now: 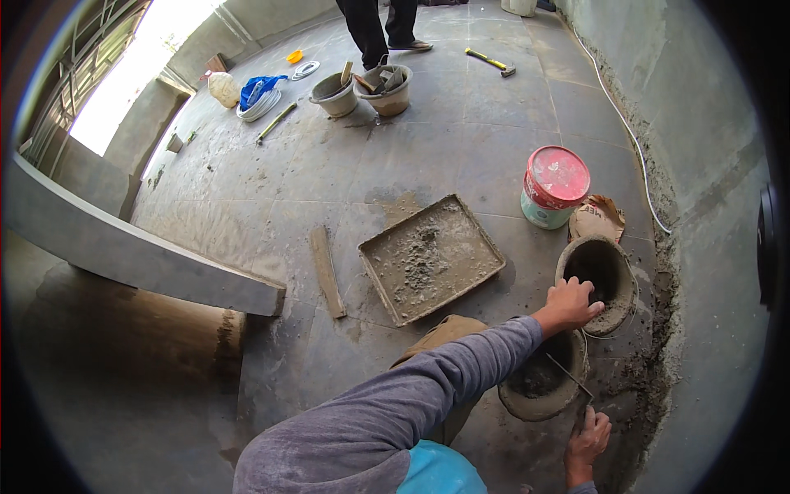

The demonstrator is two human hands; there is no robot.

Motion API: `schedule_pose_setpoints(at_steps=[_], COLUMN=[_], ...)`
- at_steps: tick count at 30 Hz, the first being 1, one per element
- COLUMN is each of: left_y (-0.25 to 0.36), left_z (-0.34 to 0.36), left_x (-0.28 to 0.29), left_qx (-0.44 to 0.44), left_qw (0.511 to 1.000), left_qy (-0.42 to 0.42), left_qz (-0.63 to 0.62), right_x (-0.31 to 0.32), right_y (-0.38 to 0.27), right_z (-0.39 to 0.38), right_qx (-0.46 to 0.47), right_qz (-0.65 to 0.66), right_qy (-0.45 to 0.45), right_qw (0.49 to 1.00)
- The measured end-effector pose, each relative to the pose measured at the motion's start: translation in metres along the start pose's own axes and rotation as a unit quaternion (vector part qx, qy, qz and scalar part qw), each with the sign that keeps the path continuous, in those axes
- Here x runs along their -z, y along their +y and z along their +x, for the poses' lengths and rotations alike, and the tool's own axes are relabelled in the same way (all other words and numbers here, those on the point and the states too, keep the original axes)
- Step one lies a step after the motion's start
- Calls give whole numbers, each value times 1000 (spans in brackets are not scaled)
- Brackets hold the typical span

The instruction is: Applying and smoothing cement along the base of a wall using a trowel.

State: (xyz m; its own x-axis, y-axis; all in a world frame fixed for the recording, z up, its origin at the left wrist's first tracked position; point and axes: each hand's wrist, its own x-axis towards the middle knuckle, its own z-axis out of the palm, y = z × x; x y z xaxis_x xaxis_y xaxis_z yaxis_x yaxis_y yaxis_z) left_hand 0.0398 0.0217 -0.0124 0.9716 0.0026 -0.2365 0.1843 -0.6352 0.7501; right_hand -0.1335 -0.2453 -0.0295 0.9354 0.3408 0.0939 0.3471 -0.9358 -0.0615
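Two mortar-caked buckets stand close together at the lower right. My left hand (pixel 569 305) reaches across and is closed over the near rim of the farther bucket (pixel 629 300), its fingers curled at the edge. Below it, my right hand (pixel 587 443) grips the handle of a trowel (pixel 569 372), whose thin blade, seen nearly edge-on, slants over the nearer bucket (pixel 539 407). Dark, wet-looking material lies inside the nearer bucket. The farther bucket's inside is shadowed and partly covered by my hand.
A mortar-smeared tray (pixel 461 280) and a wood strip (pixel 327 272) lie left of the buckets. A red-lidded pail (pixel 547 216) and torn paper bag (pixel 597 218) stand beyond. Farther off are a hammer (pixel 491 62), two tool buckets (pixel 387 103) and a standing person (pixel 370 29). A wall (pixel 708 247) bounds the right.
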Motion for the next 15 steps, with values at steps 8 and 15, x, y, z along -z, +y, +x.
schedule_pose_setpoints(at_steps=[8, 15], left_y=[-6, -28], left_z=[12, 6], left_x=[5, 134], left_qx=[-23, -93], left_qw=[998, 779], left_qy=[-27, 474], left_qz=[-42, -400], right_x=[-8, 40], right_y=[11, -9], right_z=[-5, -5], right_qx=[-11, -71], right_qz=[-15, 18], right_qy=[-66, -109], right_qw=[998, 991])
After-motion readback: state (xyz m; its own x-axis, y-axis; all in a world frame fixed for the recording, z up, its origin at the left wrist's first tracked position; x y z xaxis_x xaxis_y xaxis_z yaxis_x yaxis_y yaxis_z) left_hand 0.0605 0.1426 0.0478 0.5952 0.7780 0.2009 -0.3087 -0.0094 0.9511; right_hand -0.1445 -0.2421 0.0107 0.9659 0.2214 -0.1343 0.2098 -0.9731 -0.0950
